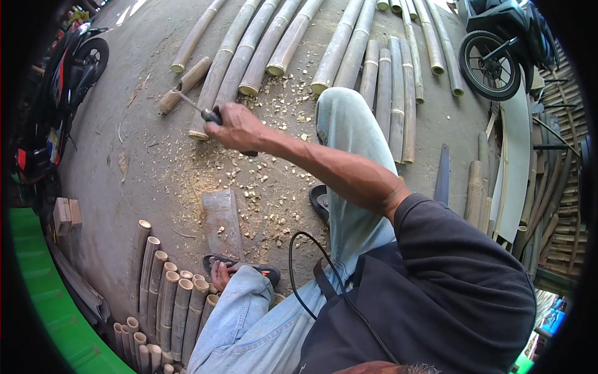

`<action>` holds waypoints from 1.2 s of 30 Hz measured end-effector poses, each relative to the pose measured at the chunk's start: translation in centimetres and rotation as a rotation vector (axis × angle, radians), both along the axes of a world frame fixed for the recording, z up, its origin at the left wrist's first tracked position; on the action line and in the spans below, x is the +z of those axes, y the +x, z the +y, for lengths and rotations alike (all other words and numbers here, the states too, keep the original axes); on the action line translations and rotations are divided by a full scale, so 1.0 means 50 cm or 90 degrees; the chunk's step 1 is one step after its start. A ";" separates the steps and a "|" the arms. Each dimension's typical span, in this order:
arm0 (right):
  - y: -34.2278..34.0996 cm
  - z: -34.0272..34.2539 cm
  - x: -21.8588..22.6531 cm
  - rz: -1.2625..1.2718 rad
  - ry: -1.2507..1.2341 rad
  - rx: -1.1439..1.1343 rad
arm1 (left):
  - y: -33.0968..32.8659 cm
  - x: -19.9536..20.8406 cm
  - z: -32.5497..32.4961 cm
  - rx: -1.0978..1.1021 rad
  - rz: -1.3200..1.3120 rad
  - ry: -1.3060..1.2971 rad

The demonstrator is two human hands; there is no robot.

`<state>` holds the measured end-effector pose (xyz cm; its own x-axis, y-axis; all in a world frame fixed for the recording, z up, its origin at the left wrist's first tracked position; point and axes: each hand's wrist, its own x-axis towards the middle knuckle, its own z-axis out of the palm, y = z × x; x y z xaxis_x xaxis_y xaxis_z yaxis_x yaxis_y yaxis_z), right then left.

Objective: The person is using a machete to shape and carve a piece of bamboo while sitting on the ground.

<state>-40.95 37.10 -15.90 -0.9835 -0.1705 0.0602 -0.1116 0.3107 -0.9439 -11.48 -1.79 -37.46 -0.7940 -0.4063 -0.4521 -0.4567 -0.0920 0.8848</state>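
Note:
My right hand (237, 128) reaches out over the ground, its fingers wrapped round a dark-handled tool (190, 101) with a narrow metal blade; its exact kind is unclear. The blade points up and left, overlapping in view a short bamboo piece (194, 73). Whether they touch I cannot tell. Just beyond the hand lie long bamboo poles (249, 47), side by side, one pole's cut end close under the fist. Nowhere in the picture does my left hand appear. Pale wood chips (252, 187) are scattered below my right forearm.
A flat board (222, 224) lies by my sandalled foot (249, 267). Cut bamboo tubes (168, 299) stand bundled at lower left. More poles (398, 93) and a saw blade (442, 174) lie to the right. Motorcycles (492, 62) stand at both sides. A black cord (291, 255) loops beside my leg.

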 end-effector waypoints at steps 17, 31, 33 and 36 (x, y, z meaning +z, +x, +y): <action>0.743 0.688 -0.395 -0.314 0.383 -0.787 | -0.212 0.490 -0.054 -0.400 -0.091 -0.379; 0.927 0.703 -0.472 -0.384 0.455 -0.685 | -0.434 0.632 0.216 -0.795 0.102 -0.828; 0.942 0.696 -0.479 -0.379 0.469 -0.711 | -0.388 0.544 0.262 -0.840 0.106 -0.758; 0.973 0.688 -0.489 -0.329 0.475 -0.770 | -0.299 0.457 0.275 -1.164 -0.070 -0.678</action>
<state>7.69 71.48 -40.37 -0.4354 0.8983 -0.0584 0.8395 0.3817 -0.3868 -26.41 11.96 -14.61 -0.4845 0.5388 -0.6891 0.5360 0.8054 0.2528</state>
